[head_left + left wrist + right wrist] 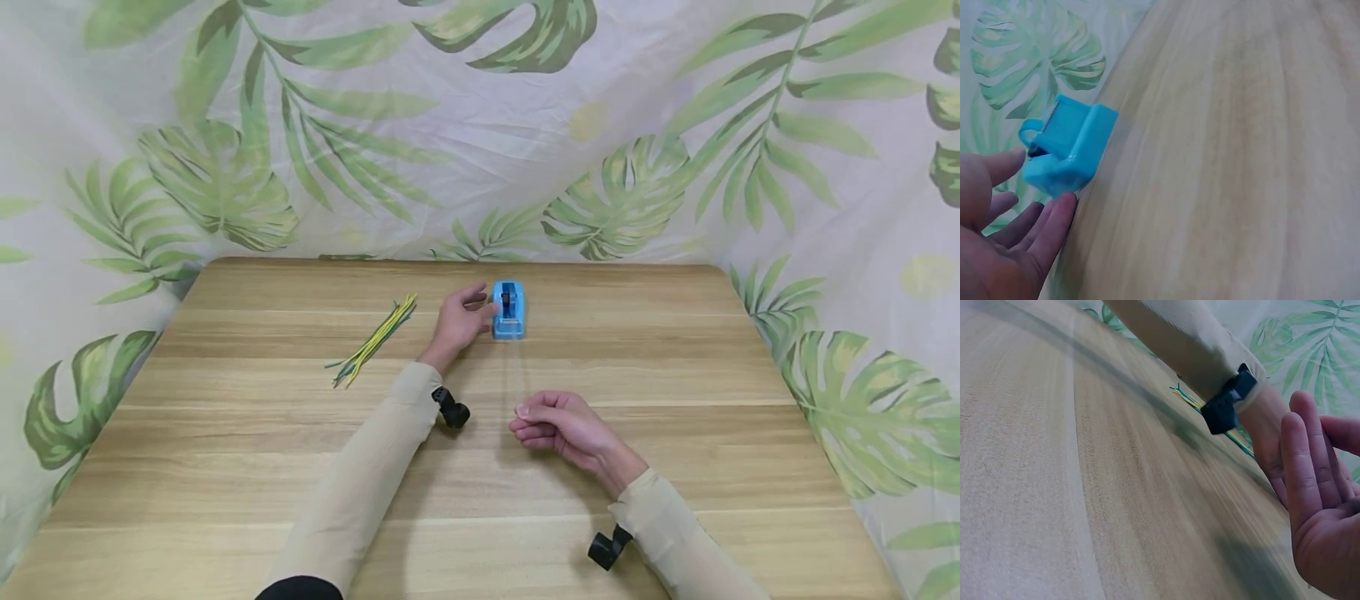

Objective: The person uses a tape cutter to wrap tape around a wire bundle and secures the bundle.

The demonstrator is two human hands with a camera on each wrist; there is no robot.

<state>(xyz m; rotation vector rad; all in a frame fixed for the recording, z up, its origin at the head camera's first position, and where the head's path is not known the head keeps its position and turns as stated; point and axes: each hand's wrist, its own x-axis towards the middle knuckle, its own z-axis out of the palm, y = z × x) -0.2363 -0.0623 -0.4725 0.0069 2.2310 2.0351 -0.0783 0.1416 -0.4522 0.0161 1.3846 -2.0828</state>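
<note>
My left hand [459, 321], fingers loosely spread, touches the blue tape dispenser [509, 331] toward the table [637, 342]'s back, seemingly to steady it; my right hand [564, 425] pinches the clear strip [517, 368], apparently for tautness.

Some kind of indoor tabletop setup, but whether it's sitting in a home, an office or a studio, I honestly can't tell. A wrinkly pale cloth [487, 125] with green leaf print is hanging behind the table [675, 350] and running down both sides, so it's hiding the room itself. The table's showing a wood-grain top with rounded far corners. A blue tape dispenser [508, 310] is giving it a desk-ish feel, while black wrist cameras [452, 410] are hinting at a filming spot.
</note>
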